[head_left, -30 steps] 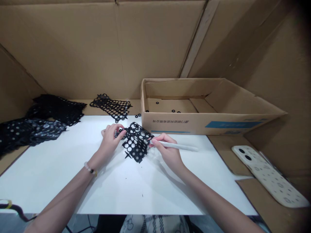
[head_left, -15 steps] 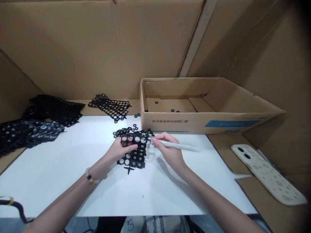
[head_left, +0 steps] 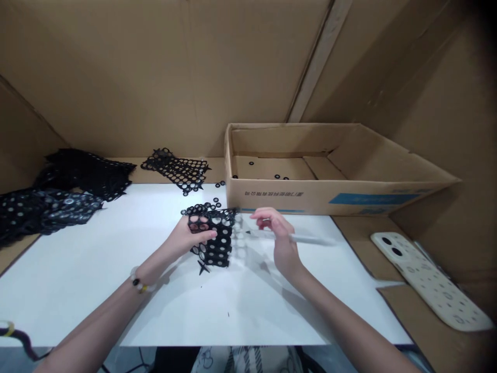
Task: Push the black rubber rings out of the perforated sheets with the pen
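My left hand grips a black sheet with rows of round holes by its left side, thumb on top, holding it just over the white table. My right hand is closed around a white pen-like stick with a dark tip. That tip points left at the sheet, a short gap away from its right edge. Small black rings lie in a cluster behind the sheet. A black star-shaped scrap shows at the sheet's lower corner.
An open cardboard box with several black rings inside stands at the back right. Another holed black sheet lies at the back. Piles of black sheets are at left. A phone in a cream case rests at right.
My right hand has drawn back to the right with the stick, whose tip has left the sheet's edge. The sheet has shifted slightly left in my left hand.
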Available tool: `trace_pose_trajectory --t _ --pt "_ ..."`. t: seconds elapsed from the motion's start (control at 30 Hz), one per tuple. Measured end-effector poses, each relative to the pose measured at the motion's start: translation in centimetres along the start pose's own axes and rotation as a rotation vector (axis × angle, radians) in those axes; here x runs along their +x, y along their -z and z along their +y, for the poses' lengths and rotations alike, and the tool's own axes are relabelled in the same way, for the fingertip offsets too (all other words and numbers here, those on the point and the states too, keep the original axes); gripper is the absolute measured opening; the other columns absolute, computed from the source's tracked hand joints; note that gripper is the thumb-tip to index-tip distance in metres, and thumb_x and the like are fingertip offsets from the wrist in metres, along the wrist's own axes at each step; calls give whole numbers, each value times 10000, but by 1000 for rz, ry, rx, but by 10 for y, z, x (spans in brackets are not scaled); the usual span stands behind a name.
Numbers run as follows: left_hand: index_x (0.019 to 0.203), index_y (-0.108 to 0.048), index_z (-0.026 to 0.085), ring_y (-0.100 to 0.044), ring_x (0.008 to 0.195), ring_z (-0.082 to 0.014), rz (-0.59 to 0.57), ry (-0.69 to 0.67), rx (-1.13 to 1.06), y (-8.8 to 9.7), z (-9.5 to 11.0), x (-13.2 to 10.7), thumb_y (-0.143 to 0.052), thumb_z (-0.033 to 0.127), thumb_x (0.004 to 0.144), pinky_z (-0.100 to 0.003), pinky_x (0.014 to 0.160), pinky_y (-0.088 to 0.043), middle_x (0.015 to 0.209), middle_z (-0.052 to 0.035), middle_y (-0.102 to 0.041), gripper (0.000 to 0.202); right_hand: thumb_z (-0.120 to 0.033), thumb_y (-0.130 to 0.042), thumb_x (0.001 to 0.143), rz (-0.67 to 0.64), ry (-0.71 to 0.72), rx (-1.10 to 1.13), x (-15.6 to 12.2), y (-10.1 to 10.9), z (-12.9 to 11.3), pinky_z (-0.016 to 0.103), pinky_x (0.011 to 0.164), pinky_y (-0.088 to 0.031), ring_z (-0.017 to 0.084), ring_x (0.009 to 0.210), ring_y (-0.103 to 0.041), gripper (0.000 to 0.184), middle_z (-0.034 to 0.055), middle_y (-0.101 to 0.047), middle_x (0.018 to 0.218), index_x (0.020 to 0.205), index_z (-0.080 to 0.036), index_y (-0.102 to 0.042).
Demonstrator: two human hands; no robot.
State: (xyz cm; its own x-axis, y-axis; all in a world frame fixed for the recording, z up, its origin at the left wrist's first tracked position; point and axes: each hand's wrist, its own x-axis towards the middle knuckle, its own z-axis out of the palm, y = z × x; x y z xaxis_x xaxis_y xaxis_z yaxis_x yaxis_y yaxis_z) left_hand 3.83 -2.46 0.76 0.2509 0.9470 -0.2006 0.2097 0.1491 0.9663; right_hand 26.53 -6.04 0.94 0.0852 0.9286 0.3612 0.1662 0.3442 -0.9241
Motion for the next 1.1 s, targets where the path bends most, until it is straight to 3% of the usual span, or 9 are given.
trace_pose_trajectory --t 0.17,0.3,0.43,0.57,0.7,0.83,0.93,1.03,1.1 --pt "660 -529 172 -647 685 -194 -251 -53 -39 20 13 -15 -869 320 491 -288 597 -536 729 -29 -690 407 -615 -135 917 30 7 -80 14 29 -5 341 589 -391 200 556 -499 701 21 -503 528 831 -216 -706" --pt "626 -559 168 -664 728 -219 -648 -79 116 30 32 -29 -853 335 531 -281 614 -532 768 -65 -728 351 -522 -254 947 96 145 -223 9 55 -31 367 733 -438 251 843 -592 555 70 -666 855 958 -226 -724" --pt "642 -630 166 -642 671 -194 -885 -148 299 22 54 -34 -835 359 551 -250 621 -498 718 -36 -732 296 -433 -359 973 -200 58 -353 -19 62 -66 434 960 -427 272 1106 -578 397 69 -665 1166 1197 -271 -643" --pt "678 -668 171 -591 614 -164 -872 -296 537 -5 78 -37 -808 380 585 -228 572 -448 646 16 -682 268 -386 -404 975 -562 116 -335 -43 44 -85 459 1115 -311 250 1358 -382 452 27 -453 1465 1421 -319 -427" --pt "611 -667 189 -506 497 -124 -840 -385 693 -27 96 -36 -819 315 547 -220 477 -372 552 50 -608 208 -389 -408 975 -629 161 -329 -40 26 -85 433 1100 -332 224 1347 -398 513 42 -420 1487 1474 -311 -314" --pt "600 -686 191 -534 473 -127 -833 -296 694 -25 101 -24 -825 340 546 -225 480 -376 546 35 -638 210 -402 -420 963 -640 125 -537 -29 22 -84 391 903 -448 242 968 -625 305 67 -709 1017 1060 -239 -659" --pt "660 -723 178 -606 522 -161 -848 -135 557 -12 94 -12 -767 419 642 -238 502 -410 617 -23 -695 246 -341 -505 913 -678 49 -654 -25 28 -89 300 655 -434 181 563 -539 356 -7 -575 531 590 -214 -582" --pt "853 -747 188 -667 747 -182 -803 -119 305 2 74 0 -732 468 683 -238 633 -479 872 -68 -743 328 -273 -530 868 -702 -57 -597 -21 36 -94 247 514 -350 144 477 -457 326 -31 -533 494 551 -207 -565" --pt "1040 -702 220 -651 924 -179 -590 -137 169 7 54 5 -680 501 732 -227 707 -488 1139 -79 -686 417 -251 -522 852 -694 -72 -535 -15 41 -96 239 504 -346 144 499 -486 281 -27 -579 535 592 -205 -621"
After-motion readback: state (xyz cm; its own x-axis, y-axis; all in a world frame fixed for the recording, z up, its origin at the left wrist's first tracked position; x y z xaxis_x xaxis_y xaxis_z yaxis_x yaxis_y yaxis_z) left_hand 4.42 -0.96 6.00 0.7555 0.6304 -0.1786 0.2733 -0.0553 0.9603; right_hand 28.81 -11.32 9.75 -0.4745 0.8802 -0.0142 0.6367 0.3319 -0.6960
